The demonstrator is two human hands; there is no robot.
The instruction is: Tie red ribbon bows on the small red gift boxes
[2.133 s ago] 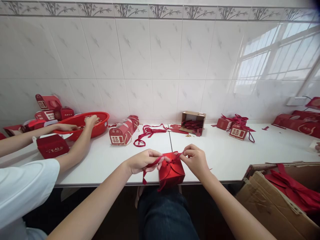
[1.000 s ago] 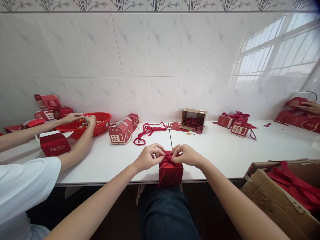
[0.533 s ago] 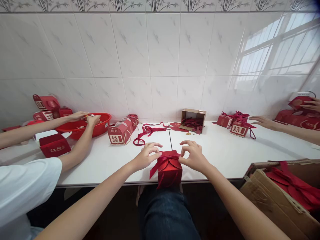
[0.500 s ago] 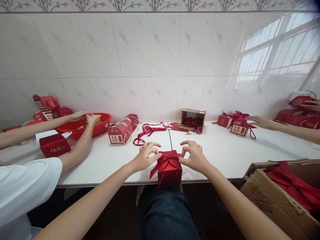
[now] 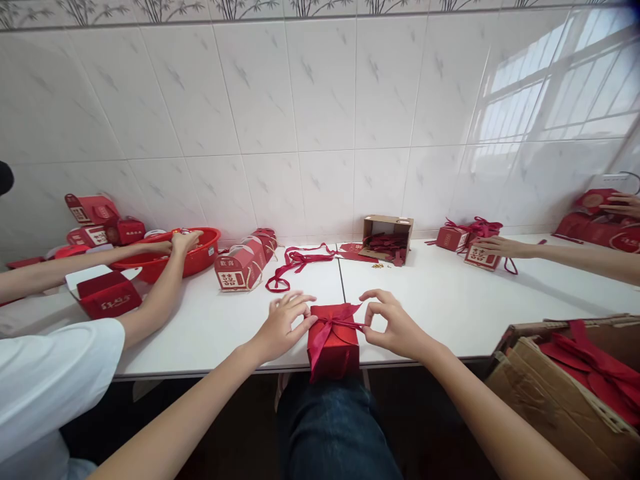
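Note:
A small red gift box (image 5: 345, 343) stands at the table's front edge, in front of me. Across its petal-folded top lies a red ribbon (image 5: 331, 323) tied in a bow, one tail hanging down the front left. My left hand (image 5: 284, 325) pinches the ribbon at the box's left side between thumb and forefinger. On the other side my right hand (image 5: 395, 323) pinches a ribbon loop, drawn out past the box's right edge.
Behind lie loose red ribbons (image 5: 303, 257) and an open carton (image 5: 387, 237) of red pieces. Red boxes (image 5: 240, 267) and a red basin (image 5: 203, 257) with a co-worker's hands (image 5: 185, 240) are left. Right, another person's hand (image 5: 487, 248) touches a box; a cardboard box (image 5: 540, 393) stands nearer.
My right hand has moved slightly right, drawing the ribbon out from the bow. The gift box has shifted a little left. On the right, the other person's hand has moved onto a box.

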